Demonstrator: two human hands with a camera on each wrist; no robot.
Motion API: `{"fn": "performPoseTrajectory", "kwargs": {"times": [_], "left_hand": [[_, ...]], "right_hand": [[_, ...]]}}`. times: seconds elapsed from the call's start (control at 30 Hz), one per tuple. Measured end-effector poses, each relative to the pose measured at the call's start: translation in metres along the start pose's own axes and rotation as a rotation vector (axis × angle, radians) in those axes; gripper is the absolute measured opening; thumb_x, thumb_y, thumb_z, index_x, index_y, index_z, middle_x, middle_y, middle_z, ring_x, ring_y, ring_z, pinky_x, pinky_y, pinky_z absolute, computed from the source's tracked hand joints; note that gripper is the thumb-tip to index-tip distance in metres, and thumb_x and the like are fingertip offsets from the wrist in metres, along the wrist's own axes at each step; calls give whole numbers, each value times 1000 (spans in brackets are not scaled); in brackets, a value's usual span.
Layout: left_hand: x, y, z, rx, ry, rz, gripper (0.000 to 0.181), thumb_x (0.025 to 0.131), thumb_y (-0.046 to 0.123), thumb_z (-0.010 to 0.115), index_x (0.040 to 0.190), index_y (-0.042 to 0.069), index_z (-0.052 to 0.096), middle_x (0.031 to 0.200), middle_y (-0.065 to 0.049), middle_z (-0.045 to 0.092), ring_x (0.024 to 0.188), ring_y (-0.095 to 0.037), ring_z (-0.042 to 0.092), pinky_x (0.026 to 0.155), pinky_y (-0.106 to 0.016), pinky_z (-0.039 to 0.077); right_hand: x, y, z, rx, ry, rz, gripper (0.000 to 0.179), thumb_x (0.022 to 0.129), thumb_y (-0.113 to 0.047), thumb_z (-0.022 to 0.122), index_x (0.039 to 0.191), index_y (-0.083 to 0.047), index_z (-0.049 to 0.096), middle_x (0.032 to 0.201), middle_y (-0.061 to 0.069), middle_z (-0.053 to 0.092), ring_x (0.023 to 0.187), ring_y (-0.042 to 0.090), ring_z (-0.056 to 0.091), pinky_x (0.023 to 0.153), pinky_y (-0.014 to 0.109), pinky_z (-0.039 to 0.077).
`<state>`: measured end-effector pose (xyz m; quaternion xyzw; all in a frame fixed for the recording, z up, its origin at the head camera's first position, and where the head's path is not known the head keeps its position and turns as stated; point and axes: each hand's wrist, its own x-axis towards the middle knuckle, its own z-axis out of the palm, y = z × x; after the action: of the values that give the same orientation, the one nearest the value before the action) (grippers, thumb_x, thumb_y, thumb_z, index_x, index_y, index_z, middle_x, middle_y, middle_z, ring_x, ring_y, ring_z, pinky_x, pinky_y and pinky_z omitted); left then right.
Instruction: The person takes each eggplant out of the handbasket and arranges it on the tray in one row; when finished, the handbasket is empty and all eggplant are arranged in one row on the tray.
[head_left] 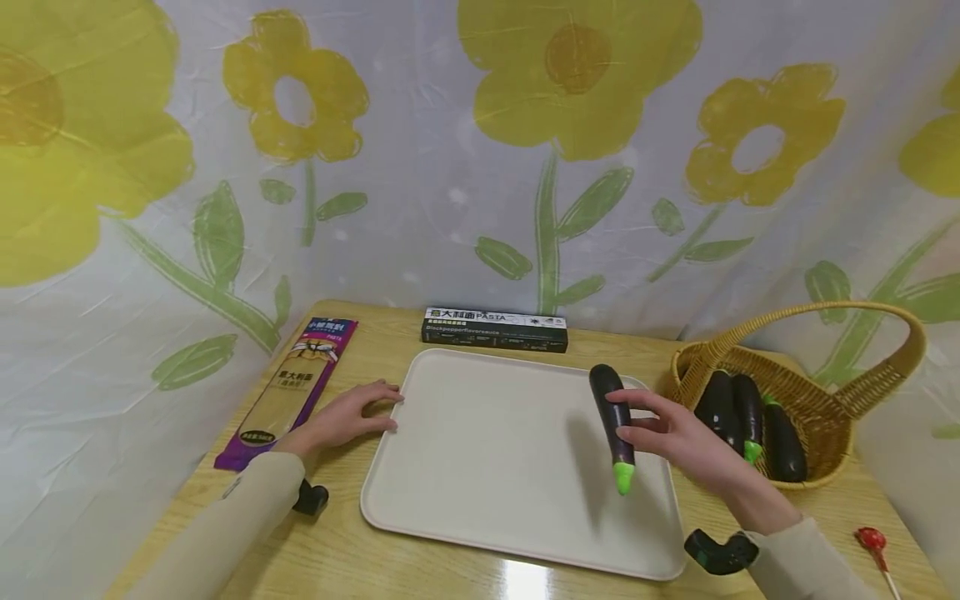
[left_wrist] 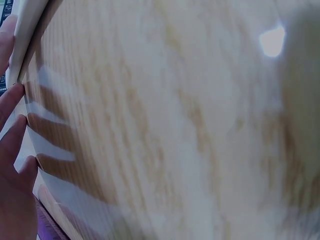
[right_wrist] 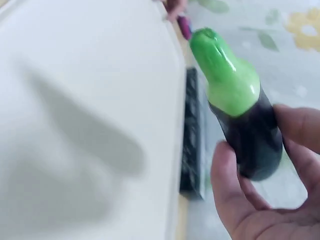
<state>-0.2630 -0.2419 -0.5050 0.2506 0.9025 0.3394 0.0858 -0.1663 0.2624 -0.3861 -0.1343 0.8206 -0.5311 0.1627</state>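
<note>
In the head view my right hand [head_left: 686, 437] pinches a dark purple eggplant [head_left: 611, 408] between thumb and fingers. Its green stem end points toward me, and its shadow falls on the white tray [head_left: 480, 467] below. The right wrist view shows the eggplant [right_wrist: 250, 135] close up, the green cap facing the camera. My left hand [head_left: 352, 417] rests by the tray's left rim, with its fingertips right at the edge. From the left wrist, the fingers of that hand [left_wrist: 12, 150] look nearly straight and spread along the rim.
A wicker basket [head_left: 832, 417] with several eggplants [head_left: 750, 408] stands on the right. At the back lies a black pasta box [head_left: 493, 329]; a purple pasta packet [head_left: 288, 392] lies on the left. A red lollipop [head_left: 872, 540] sits at the front right. A flowered curtain [head_left: 405, 167] hangs behind.
</note>
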Motion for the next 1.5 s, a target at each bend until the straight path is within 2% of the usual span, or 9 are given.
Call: {"fn": "performPoseTrajectory", "kwargs": {"times": [0.1,0.27,0.47,0.67,1.0,1.27,1.37,1.5], "left_hand": [[0,0,0,16,-1,17,48,89,40,70,129,14,62,145,-17,48,142,-43,27,113,-62,19],[0,1,-1,16,-2,32,47,90,37,71,128,12,62,144,-18,49,141,-44,28,113,-62,19],[0,2,-2,25,2,46,47,89,38,71,128,12,63,144,-18,49,140,-44,30,114,-61,21],[0,5,-2,31,-2,37,48,89,40,71,128,13,62,144,-18,49,140,-43,31,113,-61,22],[0,5,-2,32,3,23,47,89,38,71,128,14,63,144,-17,49,140,-43,31,113,-61,22],[-1,5,-1,29,2,28,48,90,38,71,129,12,62,145,-18,48,140,-44,31,113,-61,22],[-1,4,-1,41,3,31,47,90,38,71,129,12,62,144,-18,48,139,-44,32,113,-61,22],[-1,4,-2,41,0,22,47,89,38,71,129,14,62,145,-17,48,140,-42,31,114,-60,22]], "right_hand": [[21,3,20,60,-4,-16,50,95,-19,66,141,-9,49,145,18,39,119,32,58,95,39,46],[53,6,57,72,21,-7,47,93,-15,68,137,-9,53,133,19,48,116,33,59,95,40,47],[83,8,97,49,-9,1,42,92,-12,68,132,-9,56,130,19,51,107,28,62,84,35,51],[105,14,125,1,-35,-32,40,91,-9,67,130,-8,57,128,22,54,95,25,63,73,30,50],[137,13,146,-30,-1,-55,42,91,-9,68,131,-9,57,128,21,55,99,27,64,70,29,52],[142,8,158,-15,-42,-79,44,91,-6,67,133,-6,54,134,24,50,110,37,62,73,32,53],[142,7,162,-50,-46,-70,44,91,-6,68,133,-8,55,135,26,44,107,33,63,70,31,53],[141,4,165,-136,-9,-56,41,89,-8,70,128,-12,60,135,27,37,97,24,62,68,28,51]]}}
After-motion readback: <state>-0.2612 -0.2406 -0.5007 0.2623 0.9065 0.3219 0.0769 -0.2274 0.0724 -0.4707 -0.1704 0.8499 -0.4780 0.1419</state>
